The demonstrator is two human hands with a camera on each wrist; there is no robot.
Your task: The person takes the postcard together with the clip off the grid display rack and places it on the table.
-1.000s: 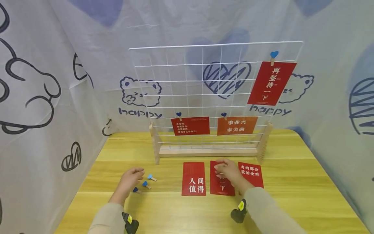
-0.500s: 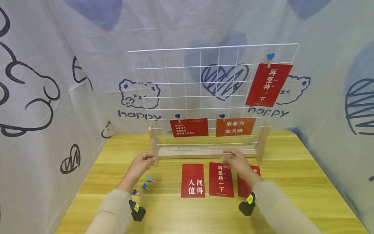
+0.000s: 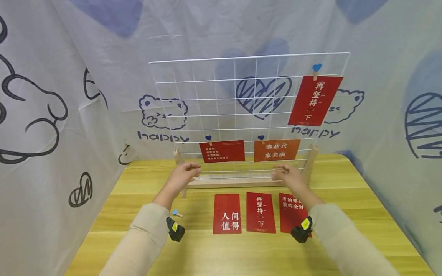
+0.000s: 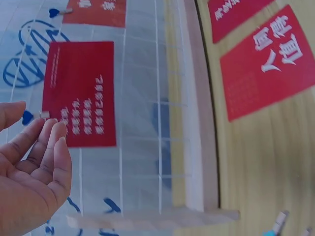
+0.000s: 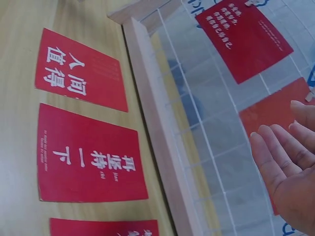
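My left hand, loosely bent and holding nothing, is raised before the left upright of the white wire grid. In the left wrist view its fingertips overlap the edge of a clipped red card, near its blue heart clothespin. My right hand is also raised with nothing in it, below an orange card clipped to the grid; in the right wrist view it overlaps that card. A third hung card, red, is at upper right under a light-blue heart clothespin.
Three red cards lie in a row on the wooden table: a left card, a middle card and a right card. A loose heart clothespin lies beside the left sleeve. The grid's wooden base stands behind the cards.
Both hands have risen from the table toward the grid, the left moving right and forward, the right moving off the middle card. The left forearm now covers some loose clothespins.
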